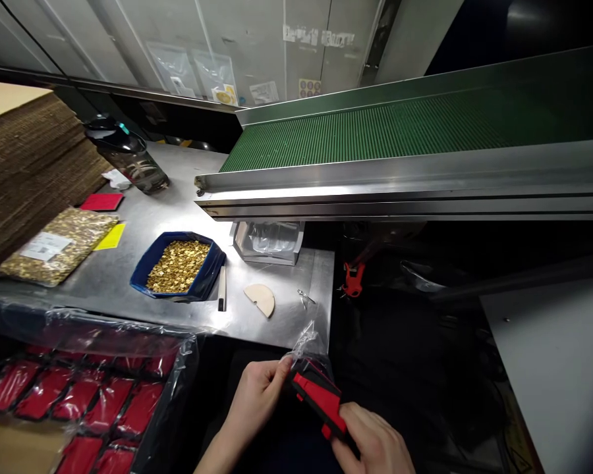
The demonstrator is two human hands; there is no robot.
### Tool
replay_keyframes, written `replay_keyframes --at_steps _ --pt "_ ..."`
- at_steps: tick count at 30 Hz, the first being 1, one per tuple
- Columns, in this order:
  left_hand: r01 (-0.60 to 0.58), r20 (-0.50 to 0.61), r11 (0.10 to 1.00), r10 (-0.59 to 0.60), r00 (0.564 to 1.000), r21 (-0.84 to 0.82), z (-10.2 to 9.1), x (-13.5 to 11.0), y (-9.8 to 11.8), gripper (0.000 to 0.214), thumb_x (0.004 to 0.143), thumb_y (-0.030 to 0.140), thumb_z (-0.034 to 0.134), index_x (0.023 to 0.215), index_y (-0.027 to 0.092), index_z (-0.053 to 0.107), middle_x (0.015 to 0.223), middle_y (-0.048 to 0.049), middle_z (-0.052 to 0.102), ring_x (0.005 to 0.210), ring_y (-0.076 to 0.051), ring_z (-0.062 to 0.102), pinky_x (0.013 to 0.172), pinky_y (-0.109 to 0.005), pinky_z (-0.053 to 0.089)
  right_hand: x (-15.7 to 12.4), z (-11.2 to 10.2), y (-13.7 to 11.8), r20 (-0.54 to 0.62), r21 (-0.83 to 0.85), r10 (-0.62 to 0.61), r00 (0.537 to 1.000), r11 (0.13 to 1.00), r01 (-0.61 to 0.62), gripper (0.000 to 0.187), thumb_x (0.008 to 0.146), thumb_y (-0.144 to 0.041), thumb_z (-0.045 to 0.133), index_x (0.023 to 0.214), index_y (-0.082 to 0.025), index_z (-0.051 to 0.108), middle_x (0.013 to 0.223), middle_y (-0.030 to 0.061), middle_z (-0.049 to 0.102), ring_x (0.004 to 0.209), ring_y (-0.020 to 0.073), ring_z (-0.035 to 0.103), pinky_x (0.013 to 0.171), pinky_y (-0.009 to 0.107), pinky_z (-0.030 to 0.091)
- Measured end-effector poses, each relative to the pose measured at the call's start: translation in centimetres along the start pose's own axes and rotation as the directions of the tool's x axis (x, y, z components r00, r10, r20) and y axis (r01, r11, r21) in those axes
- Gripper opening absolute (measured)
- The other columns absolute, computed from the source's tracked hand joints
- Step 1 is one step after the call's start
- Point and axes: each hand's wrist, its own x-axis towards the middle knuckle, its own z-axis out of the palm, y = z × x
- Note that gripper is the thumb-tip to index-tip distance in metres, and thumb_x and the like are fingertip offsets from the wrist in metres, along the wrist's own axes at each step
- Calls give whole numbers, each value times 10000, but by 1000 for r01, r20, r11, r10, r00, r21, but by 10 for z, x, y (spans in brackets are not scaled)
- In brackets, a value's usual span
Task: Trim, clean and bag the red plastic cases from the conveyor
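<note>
Both my hands hold one red and black packet [317, 394] in a clear plastic sleeve, low in the view just below the table's front edge. My left hand [257, 395] pinches the packet's upper left end, fingers closed. My right hand [373, 444] grips its lower right end from below. The sleeve's crumpled open end [309, 341] sticks up above the packet.
A steel table [188, 204] carries a blue tray of small gold parts [178, 265], a bag of gold parts [56, 245], a dark bottle [128, 155], stacked cardboard [24, 158] and a wooden half-disc [261, 298]. A green conveyor [400, 131] runs right. A plastic-lined box of red packets [79, 401] sits bottom left.
</note>
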Motion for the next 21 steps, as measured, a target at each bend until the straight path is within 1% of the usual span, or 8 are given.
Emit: replay_keyframes --at_steps 4,8,10,12,14,17,19,21 --pt "-228 -47 910 260 965 346 3 0 11 522 1061 435 434 595 203 471 577 -3 507 540 -151 477 568 -292 291 0 0 0 15 -154 -51 999 987 53 198 827 -109 629 941 -270 608 820 -23 718 685 175 694 610 275 469" --pt "-403 17 658 510 860 636 7 4 19 415 1065 322 455 672 215 532 645 -22 599 573 -165 538 583 -314 333 1 -1 -1 -12 -211 -78 997 975 74 221 807 -108 640 951 -265 586 807 -29 711 669 176 690 597 289 447" --pt "-431 54 530 585 809 730 8 5 21 380 1061 299 470 699 218 554 659 -22 612 571 -170 543 580 -329 345 -1 -1 1 -74 -231 -42 996 973 24 170 848 -144 634 958 -263 582 775 -27 705 643 178 689 590 299 437" --pt "-417 67 463 603 795 782 8 4 23 342 1052 279 480 725 221 561 678 -19 619 574 -176 553 574 -333 361 -3 -1 4 -134 -237 4 991 971 -36 101 898 -186 610 955 -264 583 753 -22 701 631 179 694 586 303 426" --pt "-386 67 470 564 823 794 11 1 27 292 1041 229 465 765 223 559 714 -17 625 597 -181 576 573 -324 385 -4 -1 5 -183 -233 33 982 969 -76 43 941 -225 577 928 -265 587 728 -19 700 617 175 698 573 302 408" --pt "-384 83 560 487 869 734 22 -9 37 221 1016 145 418 865 223 559 779 -13 629 625 -177 602 563 -296 419 1 -2 4 -228 -218 65 971 969 -116 121 991 -280 531 892 -261 596 683 -29 696 566 163 687 550 298 390" --pt "-456 113 606 517 848 652 33 -17 45 182 1011 141 409 957 221 563 815 -18 634 620 -176 602 549 -287 431 8 -5 1 -211 -192 107 972 970 -148 129 997 -285 522 915 -255 617 709 -23 719 585 168 704 559 294 407" --pt "-577 143 617 608 781 535 43 -24 51 153 1008 157 415 1023 212 557 834 -32 641 619 -181 599 543 -289 436 18 -9 -4 -143 -155 154 978 972 -176 131 961 -200 529 991 -253 645 815 -8 766 679 182 743 598 285 437"
